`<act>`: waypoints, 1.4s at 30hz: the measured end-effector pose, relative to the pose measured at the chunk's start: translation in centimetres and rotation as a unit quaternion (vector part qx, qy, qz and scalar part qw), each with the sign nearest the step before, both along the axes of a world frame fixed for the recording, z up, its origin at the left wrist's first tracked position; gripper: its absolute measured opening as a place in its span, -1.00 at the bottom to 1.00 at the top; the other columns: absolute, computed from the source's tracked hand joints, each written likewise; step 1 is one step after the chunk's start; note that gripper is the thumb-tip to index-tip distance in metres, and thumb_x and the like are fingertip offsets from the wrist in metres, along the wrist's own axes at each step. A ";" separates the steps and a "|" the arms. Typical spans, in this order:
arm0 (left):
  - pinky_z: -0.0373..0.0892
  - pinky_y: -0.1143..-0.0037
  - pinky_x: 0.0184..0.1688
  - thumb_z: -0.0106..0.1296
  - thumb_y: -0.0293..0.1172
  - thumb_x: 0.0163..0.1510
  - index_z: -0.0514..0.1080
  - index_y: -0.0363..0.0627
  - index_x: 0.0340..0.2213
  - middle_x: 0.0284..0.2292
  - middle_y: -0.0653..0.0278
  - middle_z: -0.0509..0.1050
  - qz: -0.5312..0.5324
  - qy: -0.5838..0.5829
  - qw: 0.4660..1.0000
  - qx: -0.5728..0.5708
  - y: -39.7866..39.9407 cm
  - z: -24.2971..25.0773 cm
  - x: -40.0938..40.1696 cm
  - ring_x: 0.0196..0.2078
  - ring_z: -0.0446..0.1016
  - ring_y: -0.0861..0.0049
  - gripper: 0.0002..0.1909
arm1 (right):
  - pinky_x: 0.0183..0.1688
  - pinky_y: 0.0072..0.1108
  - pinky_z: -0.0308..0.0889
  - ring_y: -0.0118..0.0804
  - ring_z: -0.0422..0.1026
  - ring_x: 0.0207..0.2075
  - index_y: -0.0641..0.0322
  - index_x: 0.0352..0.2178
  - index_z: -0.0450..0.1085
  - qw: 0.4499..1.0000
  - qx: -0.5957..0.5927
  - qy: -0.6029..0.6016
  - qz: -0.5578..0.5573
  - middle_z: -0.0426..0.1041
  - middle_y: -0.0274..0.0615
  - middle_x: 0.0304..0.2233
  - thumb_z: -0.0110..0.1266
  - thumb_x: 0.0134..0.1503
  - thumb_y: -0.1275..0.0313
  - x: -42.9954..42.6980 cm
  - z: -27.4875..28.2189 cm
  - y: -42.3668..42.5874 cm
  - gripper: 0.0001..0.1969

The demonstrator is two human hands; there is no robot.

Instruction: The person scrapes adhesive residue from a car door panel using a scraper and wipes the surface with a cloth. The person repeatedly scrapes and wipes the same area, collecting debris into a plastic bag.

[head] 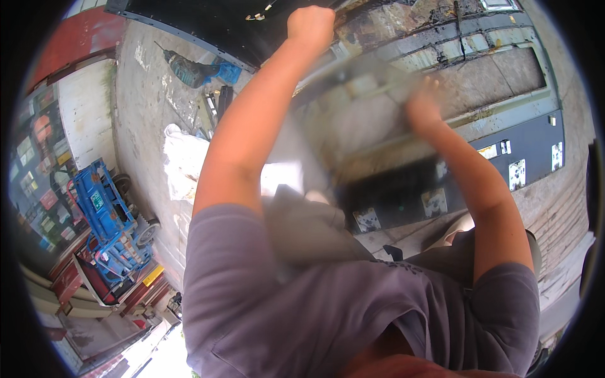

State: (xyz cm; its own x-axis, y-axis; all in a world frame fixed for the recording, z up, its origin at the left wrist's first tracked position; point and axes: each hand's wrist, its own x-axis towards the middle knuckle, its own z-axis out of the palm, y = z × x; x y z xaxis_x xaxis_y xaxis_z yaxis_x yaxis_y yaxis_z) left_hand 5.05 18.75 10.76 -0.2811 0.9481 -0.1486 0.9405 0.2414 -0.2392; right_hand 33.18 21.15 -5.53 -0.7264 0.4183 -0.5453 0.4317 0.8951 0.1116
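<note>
My left hand, curled like a fist, is at the edge of a large black panel; its fingertips are hidden, so what it grips does not show. My right hand is blurred by motion above a worn metal frame with rectangular openings. A smeared greyish shape lies between the hands, too blurred to name or to tell whether I hold it. Black, tar-like residue streaks the frame's far part. Along the near side runs a dark strip with perforated metal plates.
On the concrete floor at left lie a cordless drill, dark bars and a white cloth. A blue wheeled cart with a plate bearing writing stands farther left. Wires with connectors rest on the black panel.
</note>
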 end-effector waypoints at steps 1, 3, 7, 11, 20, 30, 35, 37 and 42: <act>0.44 0.32 -0.33 0.00 -0.50 -0.21 0.53 -0.02 -0.39 -0.45 0.07 0.51 -0.009 0.004 1.000 -0.007 0.8 0.2 -0.4 -0.38 0.51 0.18 -0.74 | -0.27 -0.12 0.45 0.50 -0.12 0.17 0.45 0.12 0.06 1.000 0.001 -0.005 0.000 -0.20 0.39 0.20 -0.07 0.03 0.56 0.0 0.5 0.0 -0.43; 0.42 0.28 -0.34 0.04 -0.46 -0.24 0.54 -0.09 -0.57 -0.51 0.03 0.51 0.012 -0.015 1.000 -0.014 2.1 1.2 -2.0 -0.41 0.51 0.13 -0.89 | -0.28 -0.12 0.45 0.50 -0.12 0.17 0.46 0.11 0.07 1.000 -0.002 -0.005 0.008 -0.18 0.39 0.20 -0.07 0.03 0.57 -0.8 2.1 -0.4 -0.44; 0.42 0.29 -0.33 0.05 -0.44 -0.25 0.55 -0.04 -0.56 -0.51 0.05 0.51 -0.038 -0.069 0.994 -0.073 4.9 1.9 -3.3 -0.39 0.51 0.16 -0.88 | -0.28 -0.13 0.45 0.49 -0.11 0.17 0.47 0.10 0.08 1.000 -0.013 0.002 -0.017 -0.17 0.38 0.20 -0.07 0.03 0.56 -0.4 4.0 -0.2 -0.44; 0.42 0.30 -0.33 0.03 -0.46 -0.23 0.54 -0.03 -0.51 -0.49 0.06 0.51 -0.099 -0.037 0.987 -0.124 6.4 1.3 -2.2 -0.38 0.51 0.17 -0.84 | -0.27 -0.12 0.45 0.49 -0.13 0.18 0.49 0.10 0.09 1.000 -0.022 0.009 -0.020 -0.20 0.37 0.21 -0.09 0.05 0.53 -0.8 3.8 -0.3 -0.46; 0.42 0.36 -0.22 0.02 -0.44 -0.08 0.50 0.06 -0.23 -0.32 0.19 0.52 0.020 -0.069 0.996 -0.048 -3.8 1.9 -0.5 -0.26 0.49 0.27 -0.69 | -0.22 -0.11 0.43 0.50 -0.19 0.19 0.52 0.09 0.07 0.999 -0.022 0.007 -0.030 -0.23 0.37 0.21 -0.07 0.05 0.52 -0.9 4.1 -0.5 -0.44; 0.42 0.37 -0.35 0.04 -0.43 -0.14 0.53 0.00 -0.39 -0.42 0.14 0.53 -0.042 -0.047 0.992 -0.109 1.6 2.0 -3.7 -0.39 0.52 0.27 -0.81 | -0.23 -0.09 0.42 0.51 -0.18 0.18 0.53 0.08 0.11 1.000 -0.023 -0.010 -0.018 -0.24 0.38 0.21 -0.09 0.05 0.53 -1.4 4.3 -0.6 -0.48; 0.41 0.34 -0.27 0.08 -0.42 -0.28 0.58 0.06 -0.49 -0.44 0.09 0.52 -0.094 -0.124 0.969 -0.191 6.9 2.9 -4.0 -0.32 0.50 0.20 -0.80 | -0.24 -0.06 0.42 0.52 -0.18 0.18 0.53 0.07 0.12 0.998 -0.025 0.019 -0.046 -0.24 0.39 0.21 -0.09 0.05 0.53 -0.4 3.0 -0.4 -0.48; 0.41 0.41 -0.22 0.10 -0.40 -0.19 0.56 0.05 -0.36 -0.36 0.11 0.53 -0.047 -0.154 0.969 -0.190 5.8 3.0 -4.0 -0.28 0.51 0.30 -0.75 | -0.24 -0.04 0.41 0.52 -0.18 0.18 0.53 0.07 0.12 0.999 -0.032 0.011 -0.043 -0.24 0.39 0.21 -0.09 0.05 0.53 -0.3 3.3 -0.3 -0.48; 0.29 0.70 -0.52 0.06 -0.39 0.05 0.45 -0.11 -0.13 -0.38 0.38 0.51 0.245 -0.521 0.818 0.029 -3.1 2.2 -5.2 -0.56 0.34 0.76 -0.69 | -0.19 0.00 0.38 0.53 -0.17 0.18 0.55 0.07 0.10 0.999 -0.013 0.021 -0.024 -0.17 0.42 0.19 0.02 0.01 0.44 -0.2 3.2 -0.2 -0.40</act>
